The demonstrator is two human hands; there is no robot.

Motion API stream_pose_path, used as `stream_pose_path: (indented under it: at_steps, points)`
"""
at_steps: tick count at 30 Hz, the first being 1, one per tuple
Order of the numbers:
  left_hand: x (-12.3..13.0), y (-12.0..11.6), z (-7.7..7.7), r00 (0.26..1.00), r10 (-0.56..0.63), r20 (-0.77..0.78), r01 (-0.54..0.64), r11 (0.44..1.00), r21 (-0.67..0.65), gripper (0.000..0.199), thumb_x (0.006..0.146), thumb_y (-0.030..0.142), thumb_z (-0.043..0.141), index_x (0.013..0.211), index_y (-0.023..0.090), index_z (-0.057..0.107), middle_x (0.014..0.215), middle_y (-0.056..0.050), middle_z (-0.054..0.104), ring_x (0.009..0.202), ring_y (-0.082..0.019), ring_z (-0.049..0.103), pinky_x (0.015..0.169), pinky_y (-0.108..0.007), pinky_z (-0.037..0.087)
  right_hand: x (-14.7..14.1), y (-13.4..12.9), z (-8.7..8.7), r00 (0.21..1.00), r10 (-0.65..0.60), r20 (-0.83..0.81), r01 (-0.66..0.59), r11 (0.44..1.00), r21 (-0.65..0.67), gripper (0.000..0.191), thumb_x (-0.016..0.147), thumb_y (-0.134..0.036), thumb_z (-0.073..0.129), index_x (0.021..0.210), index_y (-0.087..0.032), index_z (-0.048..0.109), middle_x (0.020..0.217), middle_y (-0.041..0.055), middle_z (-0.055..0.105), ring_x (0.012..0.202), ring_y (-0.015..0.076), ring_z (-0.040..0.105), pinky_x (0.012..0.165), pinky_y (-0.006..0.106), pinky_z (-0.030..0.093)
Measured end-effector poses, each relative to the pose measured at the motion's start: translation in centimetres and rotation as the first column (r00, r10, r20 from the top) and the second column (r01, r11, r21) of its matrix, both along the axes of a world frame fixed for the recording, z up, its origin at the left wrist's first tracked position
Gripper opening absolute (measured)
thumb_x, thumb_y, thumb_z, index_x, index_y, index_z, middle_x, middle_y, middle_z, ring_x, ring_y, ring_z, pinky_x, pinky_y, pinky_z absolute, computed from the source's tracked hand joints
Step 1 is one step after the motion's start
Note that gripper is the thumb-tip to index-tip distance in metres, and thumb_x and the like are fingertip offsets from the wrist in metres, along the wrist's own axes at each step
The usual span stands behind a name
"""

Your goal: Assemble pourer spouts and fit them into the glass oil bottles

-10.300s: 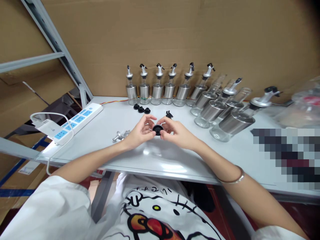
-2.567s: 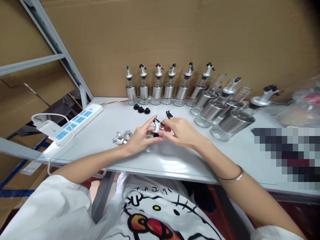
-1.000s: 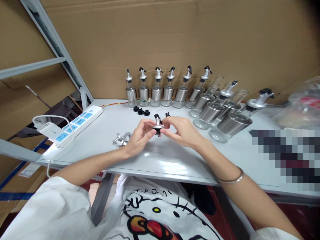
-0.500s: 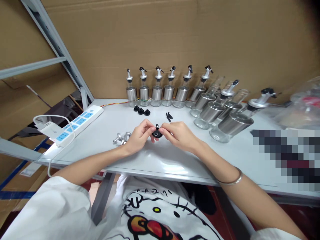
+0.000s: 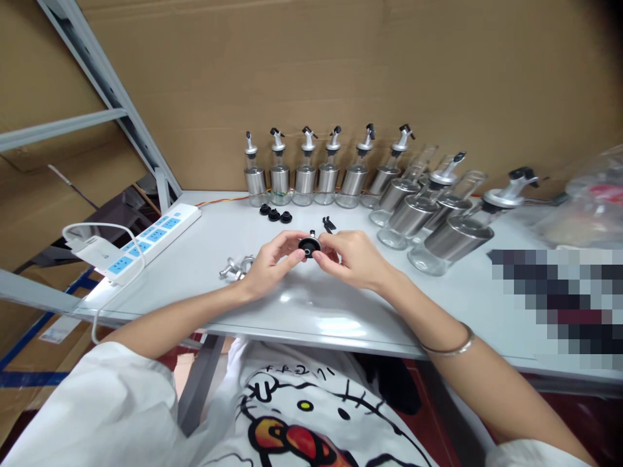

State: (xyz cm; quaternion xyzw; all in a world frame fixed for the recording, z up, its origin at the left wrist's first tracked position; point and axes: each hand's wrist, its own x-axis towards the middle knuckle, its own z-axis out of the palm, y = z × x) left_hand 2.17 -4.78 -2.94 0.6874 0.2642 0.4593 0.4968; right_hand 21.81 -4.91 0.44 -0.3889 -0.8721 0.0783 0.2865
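Note:
Over the middle of the table, both hands hold a pourer spout (image 5: 309, 245) with a black stopper underside turned towards me and a silvery rim. My left hand (image 5: 275, 259) grips its left side between thumb and fingers. From the right, my right hand (image 5: 351, 258) pinches the same piece, thumb near its lower edge. Just beyond the hands lie small black flip caps (image 5: 329, 225). Several black stoppers (image 5: 274, 215) sit farther back to the left. Silver spout tops (image 5: 235, 268) lie beside my left wrist, partly hidden by it.
Glass and steel oil bottles (image 5: 305, 178), most fitted with spouts, line the back and curve down the right side (image 5: 460, 240). A white power strip (image 5: 150, 243) with a plugged-in charger lies at left. Plastic bags (image 5: 588, 201) are at far right. Cardboard (image 5: 311, 71) stands behind the table.
The pourer spout has been tilted and raised slightly between my hands, so its silvery rim shows more. My fingers have shifted around it. The surrounding things stay put.

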Motion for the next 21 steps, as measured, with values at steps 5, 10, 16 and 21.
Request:
stream_pose_path:
  at_steps: [5,10,16,21]
  points:
    - [-0.16,0.02,0.24,0.996,0.038,-0.080,-0.032,0.996,0.083,0.033,0.089,0.040,0.060,0.114,0.019,0.059,0.101,-0.007,0.066,0.093,-0.017,0.061,0.089,-0.033,0.048,-0.13,-0.17,-0.12,0.999,-0.032,-0.036,0.032,0.999,-0.002,0.019,0.079,-0.037,0.046,0.072,-0.020,0.049,0.055,-0.0013,0.056,0.049,0.0121,0.050,0.054,0.023,0.031]
    - [-0.24,0.14,0.28,0.990,0.015,-0.140,0.011,0.982,0.188,0.032,0.088,0.027,0.058,0.119,0.018,0.056,0.099,-0.007,0.065,0.088,-0.016,0.060,0.087,-0.032,0.049,-0.22,-0.35,-0.15,0.998,-0.041,-0.055,0.041,0.999,0.003,0.015,0.078,-0.034,0.049,0.083,-0.020,0.049,0.060,-0.0024,0.057,0.050,0.0124,0.051,0.055,0.024,0.034]
    - [-0.31,0.20,0.37,0.990,0.042,-0.131,-0.010,0.972,0.235,0.030,0.087,0.025,0.057,0.116,0.019,0.055,0.103,-0.007,0.064,0.090,-0.016,0.060,0.084,-0.031,0.050,-0.21,-0.35,-0.24,0.987,0.056,-0.148,-0.055,0.998,0.015,0.018,0.078,-0.029,0.052,0.094,-0.020,0.048,0.074,0.0004,0.061,0.061,0.0142,0.056,0.060,0.026,0.043]
    - [-0.26,0.24,0.22,0.992,0.037,-0.123,-0.015,0.985,0.173,0.033,0.085,0.028,0.062,0.115,0.019,0.053,0.104,-0.007,0.063,0.092,-0.017,0.061,0.082,-0.031,0.051,-0.23,-0.18,-0.45,0.981,0.092,-0.171,-0.089,0.996,0.025,0.019,0.080,-0.026,0.053,0.097,-0.018,0.052,0.078,0.0027,0.063,0.068,0.0157,0.058,0.066,0.028,0.047]
